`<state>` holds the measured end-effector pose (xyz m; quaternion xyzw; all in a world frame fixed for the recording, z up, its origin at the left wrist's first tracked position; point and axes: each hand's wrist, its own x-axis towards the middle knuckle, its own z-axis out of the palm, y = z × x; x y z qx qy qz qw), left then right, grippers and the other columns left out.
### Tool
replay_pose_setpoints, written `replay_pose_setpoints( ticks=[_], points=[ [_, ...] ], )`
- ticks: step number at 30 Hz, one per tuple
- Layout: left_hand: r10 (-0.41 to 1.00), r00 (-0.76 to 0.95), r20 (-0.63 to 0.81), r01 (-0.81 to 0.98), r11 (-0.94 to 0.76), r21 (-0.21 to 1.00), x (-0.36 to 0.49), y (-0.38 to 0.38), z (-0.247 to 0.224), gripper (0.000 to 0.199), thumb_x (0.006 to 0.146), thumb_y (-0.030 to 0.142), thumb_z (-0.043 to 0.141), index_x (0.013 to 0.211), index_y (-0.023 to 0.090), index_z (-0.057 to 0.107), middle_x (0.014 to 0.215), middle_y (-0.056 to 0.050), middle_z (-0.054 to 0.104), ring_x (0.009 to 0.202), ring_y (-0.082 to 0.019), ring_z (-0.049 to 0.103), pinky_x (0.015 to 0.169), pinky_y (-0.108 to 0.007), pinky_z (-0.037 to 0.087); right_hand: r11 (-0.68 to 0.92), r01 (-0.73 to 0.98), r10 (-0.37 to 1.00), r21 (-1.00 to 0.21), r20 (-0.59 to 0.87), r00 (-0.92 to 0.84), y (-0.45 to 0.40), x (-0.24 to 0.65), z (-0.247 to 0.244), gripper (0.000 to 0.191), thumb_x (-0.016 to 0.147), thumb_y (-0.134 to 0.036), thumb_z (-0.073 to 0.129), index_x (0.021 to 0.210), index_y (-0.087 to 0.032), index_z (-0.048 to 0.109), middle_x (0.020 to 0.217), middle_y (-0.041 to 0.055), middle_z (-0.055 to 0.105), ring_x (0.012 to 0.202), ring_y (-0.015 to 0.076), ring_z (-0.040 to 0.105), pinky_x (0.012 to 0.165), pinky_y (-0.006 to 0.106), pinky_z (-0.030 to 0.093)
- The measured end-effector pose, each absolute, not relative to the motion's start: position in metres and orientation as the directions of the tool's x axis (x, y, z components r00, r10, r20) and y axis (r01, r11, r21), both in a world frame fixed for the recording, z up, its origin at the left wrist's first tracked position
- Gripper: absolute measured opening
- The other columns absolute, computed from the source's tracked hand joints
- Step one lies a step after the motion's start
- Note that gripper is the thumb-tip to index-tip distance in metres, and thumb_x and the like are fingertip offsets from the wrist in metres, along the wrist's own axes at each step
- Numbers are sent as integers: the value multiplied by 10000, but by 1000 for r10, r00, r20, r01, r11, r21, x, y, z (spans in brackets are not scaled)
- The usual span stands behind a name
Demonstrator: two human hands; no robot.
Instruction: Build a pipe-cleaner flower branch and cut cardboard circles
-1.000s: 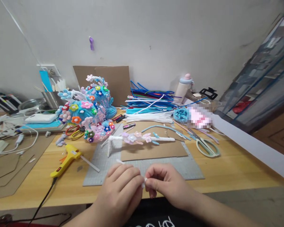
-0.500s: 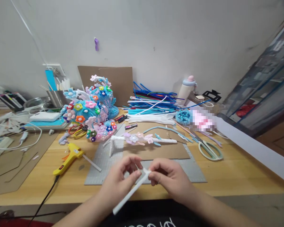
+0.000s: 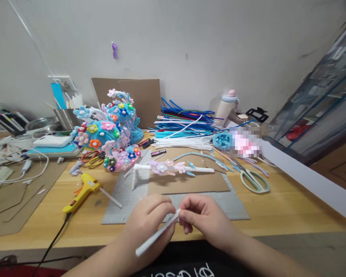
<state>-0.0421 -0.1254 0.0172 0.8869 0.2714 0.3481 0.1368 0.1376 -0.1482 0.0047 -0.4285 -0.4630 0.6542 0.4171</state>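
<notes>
White, fuzzy strip, head view: located between the two hands, above the near edge of the wooden tabletop. It slants, lower end free in front of the left hand, upper end at the fingertips. Left grip: fingers curled, closed on the strip near its upper end. Right hand: grip pinching the same upper end between thumb and index finger, other fingers folded. The two hands nearly meet there.

Beyond the hands: grey cutting mat, with a cardboard sheet on it. Over the sheet, a white stem carrying pastel flowers, its bent end on the left. Left of the mat: yellow glue gun, lying on its side, glue stick reaching over the mat. Right of the mat: scissors with pale green handles, lying flat.

Farther back, left to right: blue fuzzy piece dotted with multicoloured flowers; pile of blue, white and other coloured stems; pale bottle, pink-topped, beside a black hair clip.
</notes>
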Motion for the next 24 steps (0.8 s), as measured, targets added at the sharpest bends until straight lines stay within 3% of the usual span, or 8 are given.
replay_pose_setpoints(
  ticks=[4,6,8,9,11,13,16,24],
  points=[
    [701,585,407,389,-683,618,-40,-127,15,120,800,87,507,781,177,584,792,-46,613,758,-159,560,686,-277,437,-162,-71,945,-984,-134,-297,-151,138,3,302,766,-431,672,701,-159,557,602,-24,556,517,84,519,520,224,439],
    [825,545,151,342,-383,858,-37,-125,15,83,786,171,544,704,169,560,699,-24,574,680,-146,525,634,-266,405,86,48,955,-995,69,-289,-153,142,2,216,823,-347,622,712,-164,593,625,-8,574,576,97,532,565,231,440],
    [799,574,-181,210,70,975,-35,-121,17,144,751,277,597,676,161,553,610,2,528,578,-121,471,564,-248,370,366,137,896,-920,310,-317,-153,147,1,143,852,-255,587,747,-175,640,670,11,612,653,110,551,642,246,443],
    [736,617,-278,142,243,960,-33,-119,19,185,734,322,621,683,153,566,591,6,521,552,-112,455,548,-243,363,423,133,874,-896,365,-320,-153,148,-1,125,855,-232,585,763,-181,652,689,16,627,675,114,559,664,250,442],
    [662,688,-297,42,372,927,-30,-116,23,261,721,390,652,711,133,606,589,-4,541,543,-110,462,550,-244,373,307,-23,907,-952,299,-296,-151,150,-6,107,852,-256,610,780,-185,646,687,15,635,649,111,568,631,241,441],
    [747,629,-216,-23,296,955,-25,-114,26,260,728,391,674,756,135,635,624,-9,570,577,-115,491,581,-244,390,28,-306,947,-952,123,-295,-150,150,-14,173,829,-334,655,763,-179,614,638,-5,607,549,88,537,538,211,414],
    [857,506,-94,-49,138,989,-13,-112,27,174,730,308,690,819,163,656,717,-8,597,662,-131,537,641,-252,412,-231,-584,929,-778,3,-370,-147,148,-25,249,785,-386,704,764,-162,598,589,-34,544,457,49,449,459,175,344],
    [876,481,30,166,-125,978,29,-95,2,84,761,253,631,758,169,633,786,-9,534,705,-140,514,648,-270,397,-246,-597,969,-763,-173,-178,-144,167,-37,238,789,-337,710,743,-122,619,588,-29,528,468,25,431,464,153,294]
  ],
)
